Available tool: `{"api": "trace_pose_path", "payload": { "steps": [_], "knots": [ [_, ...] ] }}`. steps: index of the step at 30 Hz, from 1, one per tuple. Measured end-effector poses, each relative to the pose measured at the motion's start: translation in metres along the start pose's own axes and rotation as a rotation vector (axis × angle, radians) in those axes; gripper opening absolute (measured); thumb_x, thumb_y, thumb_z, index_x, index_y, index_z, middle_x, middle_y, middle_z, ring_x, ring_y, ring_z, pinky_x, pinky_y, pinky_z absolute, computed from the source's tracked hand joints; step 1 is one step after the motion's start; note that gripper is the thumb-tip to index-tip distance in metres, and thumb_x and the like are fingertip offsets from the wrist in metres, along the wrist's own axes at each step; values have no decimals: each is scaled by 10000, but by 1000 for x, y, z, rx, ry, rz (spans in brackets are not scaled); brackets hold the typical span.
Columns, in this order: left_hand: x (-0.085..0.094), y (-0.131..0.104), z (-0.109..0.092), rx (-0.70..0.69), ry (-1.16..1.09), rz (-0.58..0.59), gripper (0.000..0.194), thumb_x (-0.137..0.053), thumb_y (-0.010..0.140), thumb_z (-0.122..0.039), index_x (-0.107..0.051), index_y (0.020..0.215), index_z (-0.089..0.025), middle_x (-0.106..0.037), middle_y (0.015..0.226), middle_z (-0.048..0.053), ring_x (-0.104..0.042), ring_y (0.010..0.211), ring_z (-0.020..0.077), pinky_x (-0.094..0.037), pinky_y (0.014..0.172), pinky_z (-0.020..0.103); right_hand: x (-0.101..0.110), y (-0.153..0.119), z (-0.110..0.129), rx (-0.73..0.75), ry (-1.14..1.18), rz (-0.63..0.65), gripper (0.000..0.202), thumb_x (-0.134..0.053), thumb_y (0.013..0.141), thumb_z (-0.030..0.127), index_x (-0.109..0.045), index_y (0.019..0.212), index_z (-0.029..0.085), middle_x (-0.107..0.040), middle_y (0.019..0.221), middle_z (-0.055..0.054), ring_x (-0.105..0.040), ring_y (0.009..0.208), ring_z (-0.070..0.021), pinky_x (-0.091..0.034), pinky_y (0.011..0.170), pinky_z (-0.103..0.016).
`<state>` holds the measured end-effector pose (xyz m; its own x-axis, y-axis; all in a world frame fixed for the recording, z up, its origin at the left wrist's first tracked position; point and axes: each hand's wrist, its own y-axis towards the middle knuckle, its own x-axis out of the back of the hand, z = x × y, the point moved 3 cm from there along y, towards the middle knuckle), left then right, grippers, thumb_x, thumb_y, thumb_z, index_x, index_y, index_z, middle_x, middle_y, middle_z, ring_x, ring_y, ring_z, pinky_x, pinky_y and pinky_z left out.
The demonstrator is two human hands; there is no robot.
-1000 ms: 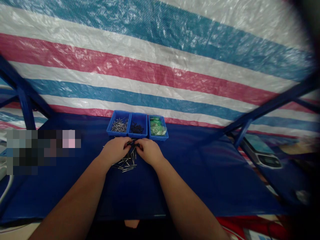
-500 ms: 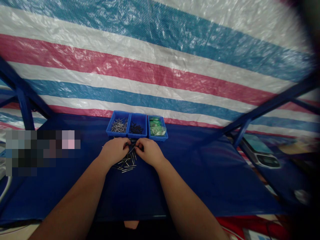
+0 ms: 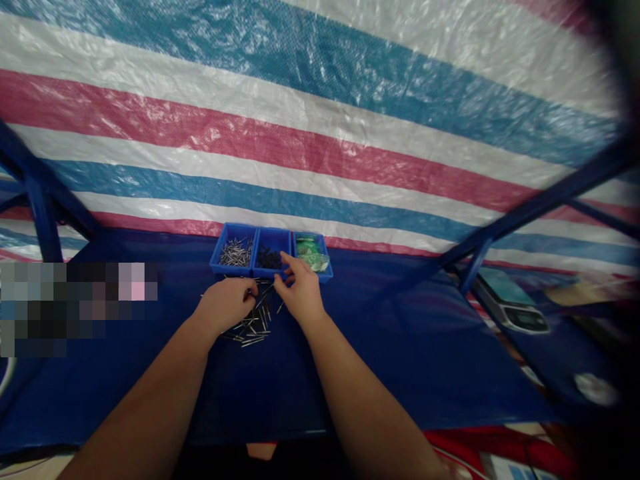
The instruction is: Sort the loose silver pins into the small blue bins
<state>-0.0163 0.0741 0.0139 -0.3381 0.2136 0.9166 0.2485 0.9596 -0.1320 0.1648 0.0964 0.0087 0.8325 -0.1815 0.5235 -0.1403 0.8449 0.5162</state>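
Observation:
My left hand [image 3: 231, 301] is over the left part of a loose pile of thin silver metal pins [image 3: 254, 325], its fingers curled together. What sits in its pinch is too small to make out. My right hand [image 3: 301, 288] is at the front edge of the middle blue bin [image 3: 273, 272], fingers apart and pointing toward the small dark pieces [image 3: 269, 258] inside. More silver pins [image 3: 236, 252] fill the left blue bin [image 3: 216, 261]. Green and clear plastic packets [image 3: 311, 250] lie in the right blue bin [image 3: 327, 273].
The bins stand in a row on a blue table [image 3: 380, 347] before a striped plastic sheet [image 3: 300, 147]. Blue metal frame legs [image 3: 45, 220] rise on both sides. A digital scale [image 3: 523, 319] stands at the right. A patch at the left is pixelated.
My right hand has moved away from my left hand, up and right toward the middle bin, and its fingers have opened. The left hand stays over the pile.

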Motion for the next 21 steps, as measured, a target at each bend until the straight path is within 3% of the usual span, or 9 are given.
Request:
{"api": "trace_pose_path", "payload": {
  "steps": [3,6,8,12,16,21],
  "knots": [
    [1,0,0,13,-4,-2,204,-537,838,-266,-709,947,-272,-746,908,29,-680,841,231,-447,710,323,2,-2,10,60,-98,54,369,-607,869,205,-677,1231,191,-662,1087,-98,-642,983,-201,-538,906,-332],
    [2,-1,-1,33,3,-10,188,-540,846,-283,-696,951,-268,-737,871,28,-672,824,231,-431,681,313,1,-6,16,13,-182,197,226,-572,921,241,-733,1071,191,-689,922,-63,-659,860,-177,-527,836,-287],
    [3,-2,-1,39,5,-13,198,-545,849,-291,-690,983,-273,-736,878,27,-669,830,231,-427,681,309,-2,-8,15,-49,-280,333,243,-561,939,267,-736,1100,214,-721,895,-49,-672,811,-175,-519,792,-276],
    [4,-2,-2,47,0,-16,209,-548,849,-288,-677,1013,-286,-736,887,16,-667,827,225,-418,681,306,-12,-11,8,-154,-481,493,327,-512,975,310,-696,1245,292,-763,1063,-54,-710,923,-214,-512,834,-307],
    [5,-2,-3,40,-20,-13,200,-554,839,-282,-685,990,-276,-739,875,14,-661,811,217,-399,661,304,-19,-12,8,-174,-565,543,338,-462,993,329,-682,1250,337,-771,1056,-48,-724,912,-233,-515,800,-321],
    [5,-1,-4,34,-59,-17,208,-551,827,-282,-687,983,-262,-732,840,9,-654,789,207,-381,646,301,-19,-10,11,-186,-604,532,294,-491,955,298,-697,1164,303,-770,997,-53,-723,872,-234,-506,762,-314]
  ]
}}
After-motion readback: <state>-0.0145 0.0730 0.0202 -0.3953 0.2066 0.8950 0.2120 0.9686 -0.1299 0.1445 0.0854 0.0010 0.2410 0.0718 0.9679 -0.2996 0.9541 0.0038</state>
